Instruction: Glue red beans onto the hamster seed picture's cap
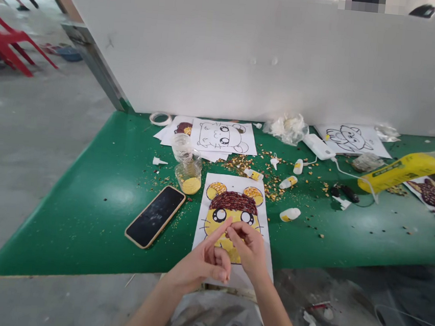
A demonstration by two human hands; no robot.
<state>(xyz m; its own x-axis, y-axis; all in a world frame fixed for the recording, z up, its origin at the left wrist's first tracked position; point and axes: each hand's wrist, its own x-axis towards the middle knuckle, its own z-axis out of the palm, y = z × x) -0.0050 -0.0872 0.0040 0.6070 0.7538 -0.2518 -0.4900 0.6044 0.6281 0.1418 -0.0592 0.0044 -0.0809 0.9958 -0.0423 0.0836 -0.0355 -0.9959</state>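
My left hand (202,266) is over the lower part of a picture of a cartoon animal (235,201). Its index finger points up across the picture, the other fingers curl loosely, and nothing shows in it. My right hand (248,248) is pinched closed at the tip of that index finger; anything between its fingers is too small to make out. The picture has dark red beans on the forehead, corn kernels in the ears and fine yellow grains on the face. My hands hide part of the lower face.
Left of the picture lie a phone (155,216) and a clear jar (188,175) with yellow grains. Several small glue bottles (290,214), scattered seeds (240,163) and a yellow bottle (403,172) are to the right or behind. Drawings (223,137) lie before a white panel (251,53).
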